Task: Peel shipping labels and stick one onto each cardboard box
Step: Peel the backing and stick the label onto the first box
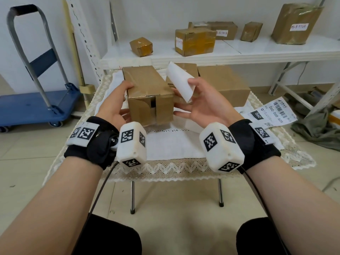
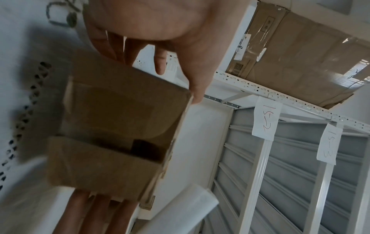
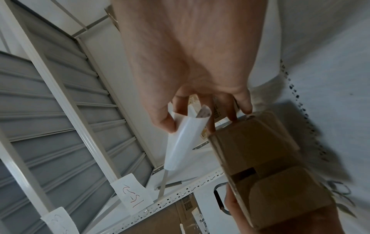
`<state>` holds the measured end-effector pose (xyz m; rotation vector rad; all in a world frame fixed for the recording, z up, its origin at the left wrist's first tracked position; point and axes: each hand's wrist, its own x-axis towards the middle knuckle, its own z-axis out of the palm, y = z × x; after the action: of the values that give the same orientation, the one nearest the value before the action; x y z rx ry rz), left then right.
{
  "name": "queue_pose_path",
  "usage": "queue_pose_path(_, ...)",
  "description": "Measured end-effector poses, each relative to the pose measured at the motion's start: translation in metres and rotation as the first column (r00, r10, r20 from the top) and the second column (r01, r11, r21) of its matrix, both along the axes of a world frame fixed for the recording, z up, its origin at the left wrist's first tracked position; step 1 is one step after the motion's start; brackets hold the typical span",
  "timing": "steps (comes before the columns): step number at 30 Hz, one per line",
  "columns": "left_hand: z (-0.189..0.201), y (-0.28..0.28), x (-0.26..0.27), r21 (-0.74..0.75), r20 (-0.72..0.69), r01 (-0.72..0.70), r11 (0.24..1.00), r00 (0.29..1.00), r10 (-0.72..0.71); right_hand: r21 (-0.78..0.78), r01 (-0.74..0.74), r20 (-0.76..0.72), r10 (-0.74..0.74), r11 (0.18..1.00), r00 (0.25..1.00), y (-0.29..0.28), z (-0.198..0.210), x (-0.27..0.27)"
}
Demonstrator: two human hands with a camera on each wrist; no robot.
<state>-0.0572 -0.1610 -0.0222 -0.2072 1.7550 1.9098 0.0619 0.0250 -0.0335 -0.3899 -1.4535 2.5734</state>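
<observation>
A brown taped cardboard box (image 1: 149, 89) (image 2: 120, 126) (image 3: 270, 166) sits in the middle of the small table, held between both hands. My left hand (image 1: 123, 100) (image 2: 160, 31) grips its left side, thumb over the top edge and fingers along the side. My right hand (image 1: 198, 94) (image 3: 190, 63) pinches a curled white label (image 1: 181, 81) (image 3: 184, 139) (image 2: 180, 210) between thumb and forefinger, blank side towards me. Its other fingers lie straight against the box's right side. The label hangs free above the box's right edge, touching nothing else.
Two more cardboard boxes (image 1: 222, 83) stand behind on the lace-covered table (image 1: 174, 144). A printed barcode label sheet (image 1: 272, 113) lies at the table's right edge. Beyond is a white shelf (image 1: 239, 50) with several labelled boxes. A blue trolley (image 1: 36, 105) stands at the left.
</observation>
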Motion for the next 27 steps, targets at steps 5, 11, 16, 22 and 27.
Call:
queue_pose_path(5, -0.004, -0.016, -0.004, 0.029, 0.016, 0.109, 0.994, 0.994, -0.11, 0.0, 0.016, 0.006, -0.016, 1.0, 1.0, -0.002, 0.001, 0.009)
queue_pose_path(11, -0.01, -0.036, -0.003, 0.011, -0.007, 0.23, 0.973, 0.973, -0.23, 0.001, 0.024, 0.017, -0.024, 1.0, 1.0, -0.002, 0.002, 0.017)
queue_pose_path(16, -0.008, -0.051, 0.002, -0.032, -0.043, 0.335, 0.942, 0.941, -0.336, 0.003, -0.006, 0.011, 0.006, 1.0, 1.0, -0.009, 0.003, 0.017)
queue_pose_path(22, -0.009, -0.054, 0.016, -0.09, -0.057, 0.438, 0.894, 0.894, -0.444, 0.014, -0.001, -0.008, 0.001, 1.0, 1.0, -0.014, 0.005, 0.019)
queue_pose_path(27, -0.009, -0.049, 0.019, -0.097, -0.079, 0.455, 0.885, 0.883, -0.462, 0.025, 0.025, -0.003, -0.025, 0.999, 1.0, -0.015, 0.005, 0.025)
